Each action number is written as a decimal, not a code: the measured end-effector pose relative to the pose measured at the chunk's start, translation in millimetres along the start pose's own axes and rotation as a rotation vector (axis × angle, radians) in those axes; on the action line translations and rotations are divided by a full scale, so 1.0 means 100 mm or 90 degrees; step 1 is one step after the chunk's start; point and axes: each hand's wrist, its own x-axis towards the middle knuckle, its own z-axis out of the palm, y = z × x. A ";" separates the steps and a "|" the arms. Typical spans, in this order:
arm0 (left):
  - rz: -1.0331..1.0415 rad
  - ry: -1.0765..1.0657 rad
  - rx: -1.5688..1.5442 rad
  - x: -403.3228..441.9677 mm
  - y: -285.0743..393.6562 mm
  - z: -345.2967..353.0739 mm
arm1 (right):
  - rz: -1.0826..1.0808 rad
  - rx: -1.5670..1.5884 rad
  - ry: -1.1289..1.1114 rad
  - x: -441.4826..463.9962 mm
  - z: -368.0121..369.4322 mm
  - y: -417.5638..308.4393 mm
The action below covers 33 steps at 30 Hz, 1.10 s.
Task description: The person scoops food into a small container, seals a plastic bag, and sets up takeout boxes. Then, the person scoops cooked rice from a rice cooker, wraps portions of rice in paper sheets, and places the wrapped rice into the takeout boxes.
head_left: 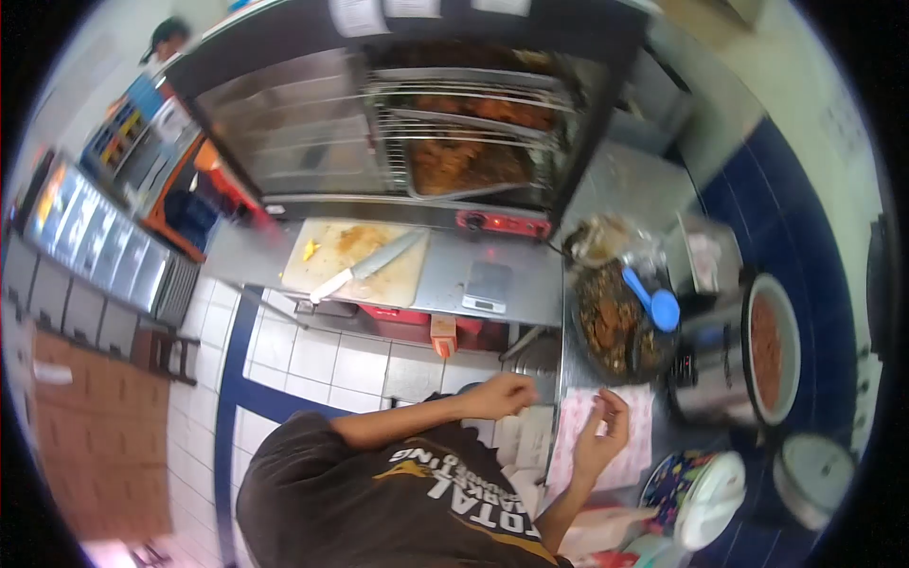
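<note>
My left hand [508,396] is raised at the counter's near edge with its fingers curled in. Whatever it might hold is hidden. Above a pink-and-white patterned paper sheet [579,431] hovers my right hand [608,428], its fingers bent and apart from the thumb, with nothing visible in them. Beyond the sheet stands a dark pan of cooked food [606,317], with a blue ladle [655,301] lying across its right side. Stacked pale printed paper [524,437] lies below my left hand.
A glass food warmer [473,208] holds trays of browned meat. In front lie a knife [379,260] on a cutting board [308,275] and a scale [489,282]. Right stand a large pot [705,355] and a white-lidded container [715,502]. Another person [169,40] is far left.
</note>
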 end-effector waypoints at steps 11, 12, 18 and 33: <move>0.111 0.660 0.056 -2.01 0.03 -2.62 | -0.163 0.075 -0.326 0.03 1.77 -1.10; 0.123 0.712 0.020 -2.21 0.19 -2.95 | -0.158 0.071 -0.368 -0.03 1.95 -1.21; 0.269 1.062 0.373 -3.44 0.67 -5.58 | -0.272 0.078 -0.434 -0.41 3.56 -2.08; 0.037 0.660 0.210 -3.58 0.74 -9.00 | -0.472 0.041 -0.633 -0.99 7.72 -4.51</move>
